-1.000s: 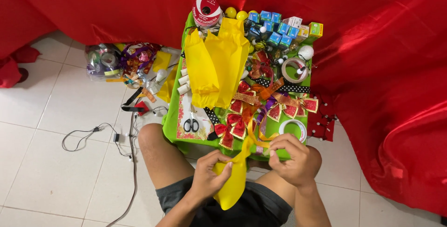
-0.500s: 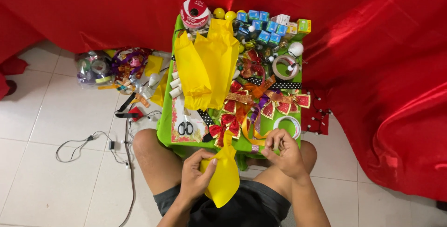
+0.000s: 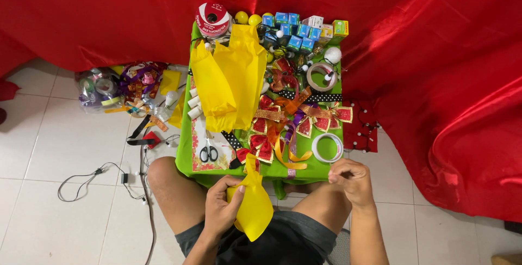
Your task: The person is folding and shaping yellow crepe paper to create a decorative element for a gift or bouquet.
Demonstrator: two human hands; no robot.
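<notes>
My left hand (image 3: 219, 209) grips a bunched piece of yellow fabric (image 3: 253, 206) over my lap, just below the front edge of a small green table (image 3: 272, 171). My right hand (image 3: 353, 182) hovers at the table's front right corner with its fingers curled together; whether it pinches anything small is too hard to see. A tape roll (image 3: 327, 147) lies just above that hand. Red and gold ribbon bows (image 3: 267, 129) and loose orange ribbon lie between the two hands on the table.
Scissors (image 3: 208, 151) lie front left on the table beside a big yellow fabric sheet (image 3: 228, 82). A ribbon spool (image 3: 213, 19), small blue boxes (image 3: 291, 30) and another tape roll (image 3: 321, 76) sit at the back. Ribbon clutter (image 3: 128, 85) and cables (image 3: 103, 175) lie on the tiled floor.
My right hand has let go of the yellow fabric and moved right to the table's corner. The left hand keeps the fabric, now bunched lower over my lap.
</notes>
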